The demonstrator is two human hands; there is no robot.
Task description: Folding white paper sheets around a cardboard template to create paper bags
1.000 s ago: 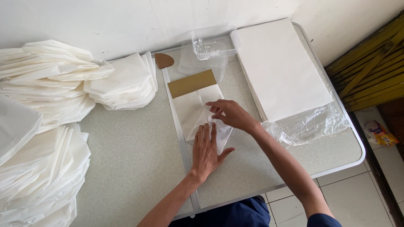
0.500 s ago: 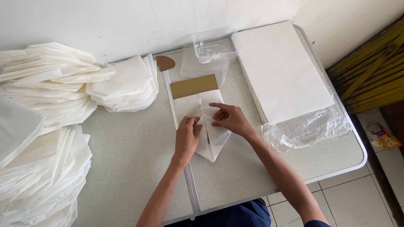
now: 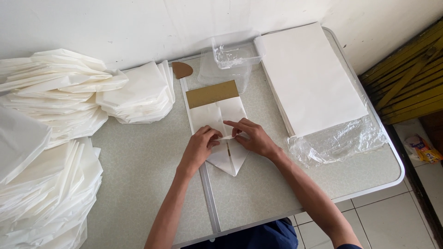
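Note:
A white paper sheet [image 3: 216, 116], folded to a point toward me, lies on the grey table [image 3: 152, 184] over a brown cardboard rectangle [image 3: 212, 93]. My left hand [image 3: 199, 147] presses on the paper's left flap, fingers curled on the fold. My right hand [image 3: 251, 137] rests on the right flap, index finger stretched left along the crease. The fingertips of both hands meet at the paper's middle.
Piles of folded white paper [image 3: 55, 92] fill the left side, another pile [image 3: 140, 92] beside the work. A stack of flat white sheets [image 3: 309, 78] on clear plastic wrap [image 3: 341, 140] lies right. A clear plastic tub [image 3: 230, 57] and a brown cardboard piece [image 3: 181, 70] sit at the back.
My left hand moved up from the paper's lower part to the middle fold. Both hands now pinch together at the crease; the side flaps have been folded in.

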